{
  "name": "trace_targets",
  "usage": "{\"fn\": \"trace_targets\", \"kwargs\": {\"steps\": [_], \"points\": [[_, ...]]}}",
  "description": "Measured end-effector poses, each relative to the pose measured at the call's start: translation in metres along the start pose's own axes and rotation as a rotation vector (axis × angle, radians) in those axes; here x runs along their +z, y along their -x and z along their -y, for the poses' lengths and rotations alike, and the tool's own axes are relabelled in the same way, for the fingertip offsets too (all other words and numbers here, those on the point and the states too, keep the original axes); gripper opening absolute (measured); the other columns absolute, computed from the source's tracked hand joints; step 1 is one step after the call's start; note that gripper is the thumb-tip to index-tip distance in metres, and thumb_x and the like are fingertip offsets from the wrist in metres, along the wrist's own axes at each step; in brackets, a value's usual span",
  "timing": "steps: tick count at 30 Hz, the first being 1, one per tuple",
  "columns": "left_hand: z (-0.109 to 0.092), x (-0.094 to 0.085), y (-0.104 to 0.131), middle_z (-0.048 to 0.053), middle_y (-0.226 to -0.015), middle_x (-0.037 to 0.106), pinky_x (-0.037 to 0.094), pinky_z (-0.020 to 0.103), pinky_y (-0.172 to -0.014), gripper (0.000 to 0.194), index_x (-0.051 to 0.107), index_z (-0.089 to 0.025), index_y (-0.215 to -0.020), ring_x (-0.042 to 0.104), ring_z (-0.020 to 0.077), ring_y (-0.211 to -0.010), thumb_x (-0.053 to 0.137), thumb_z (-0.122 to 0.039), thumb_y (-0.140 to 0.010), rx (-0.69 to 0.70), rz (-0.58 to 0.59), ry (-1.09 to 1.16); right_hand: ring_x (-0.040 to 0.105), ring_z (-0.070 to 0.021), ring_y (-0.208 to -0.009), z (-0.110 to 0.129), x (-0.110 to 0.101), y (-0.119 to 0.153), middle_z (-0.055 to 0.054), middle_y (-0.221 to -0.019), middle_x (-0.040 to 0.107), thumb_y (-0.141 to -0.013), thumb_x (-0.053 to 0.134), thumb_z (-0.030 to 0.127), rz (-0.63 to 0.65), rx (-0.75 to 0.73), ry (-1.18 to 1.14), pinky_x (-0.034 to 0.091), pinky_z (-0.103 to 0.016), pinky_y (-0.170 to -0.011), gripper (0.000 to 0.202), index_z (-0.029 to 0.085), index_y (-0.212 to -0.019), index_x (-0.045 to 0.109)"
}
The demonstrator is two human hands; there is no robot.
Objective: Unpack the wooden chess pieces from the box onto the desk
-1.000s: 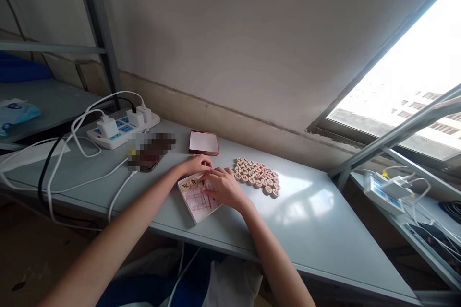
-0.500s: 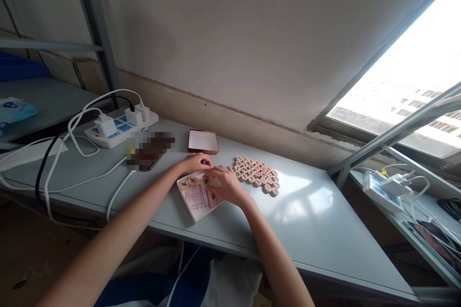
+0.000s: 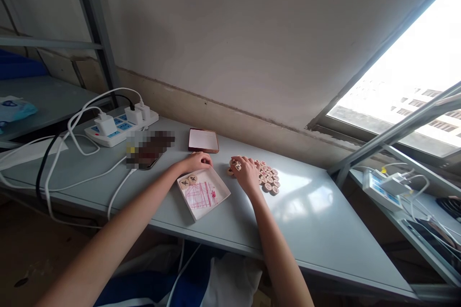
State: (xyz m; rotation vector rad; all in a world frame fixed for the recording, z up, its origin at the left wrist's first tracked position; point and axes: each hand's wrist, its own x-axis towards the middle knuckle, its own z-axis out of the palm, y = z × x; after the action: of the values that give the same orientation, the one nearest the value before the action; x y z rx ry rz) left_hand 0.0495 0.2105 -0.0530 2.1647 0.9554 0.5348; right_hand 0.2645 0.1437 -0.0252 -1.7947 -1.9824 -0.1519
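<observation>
A shallow white box (image 3: 220,197) with red pen lines inside lies at an angle near the desk's front. Two round wooden Chinese chess pieces (image 3: 188,181) sit in its far left corner. My left hand (image 3: 197,161) rests at the far rim of the box with its fingers curled against it. To the right, my right hand (image 3: 246,172) is over the left part of a group of Chinese chess pieces (image 3: 268,177), its fingers bent around a piece with a black character (image 3: 238,167). The hand hides part of the group.
A reddish-brown rimmed box lid (image 3: 203,140) lies behind the white box. On the left are a phone (image 3: 150,150) with its cable and a white power strip (image 3: 120,128) with plugs. White cables cross the left desk area. A metal rail (image 3: 389,134) stands at the right.
My right hand has moved right, from the white box to the group of pieces. A third piece that showed in the box is gone from it. My left hand has stayed put.
</observation>
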Motion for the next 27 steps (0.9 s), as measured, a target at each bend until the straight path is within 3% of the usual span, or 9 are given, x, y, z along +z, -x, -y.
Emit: {"fn": "trace_targets", "kwargs": {"steps": [17,27], "points": [[-0.0087,-0.0009,0.0021,0.004,-0.093,0.065,0.044,0.024,-0.079,0.022,0.067,-0.018,-0.076,0.055,0.0209,-0.095,0.051,-0.032,-0.068,-0.085,0.002,0.036,0.049,-0.0218,-0.099,0.0001,0.0025,0.0012,-0.002,-0.1,0.065,-0.087,0.044,0.031,0.05,-0.023,0.039,0.018,-0.042,-0.094,0.023,0.028,-0.096,0.064],[-0.0071,0.0003,0.002,0.002,-0.087,0.066,0.044,0.024,-0.077,0.02,0.067,-0.019,-0.071,0.056,0.0202,-0.089,0.051,-0.032,-0.068,-0.046,-0.023,0.036,0.047,-0.0224,-0.097,0.0,0.0043,0.0015,-0.004,-0.1,0.063,-0.089,0.041,0.034,0.021,-0.056,0.07,0.02,-0.042,-0.092,0.026,0.027,-0.093,0.065]]}}
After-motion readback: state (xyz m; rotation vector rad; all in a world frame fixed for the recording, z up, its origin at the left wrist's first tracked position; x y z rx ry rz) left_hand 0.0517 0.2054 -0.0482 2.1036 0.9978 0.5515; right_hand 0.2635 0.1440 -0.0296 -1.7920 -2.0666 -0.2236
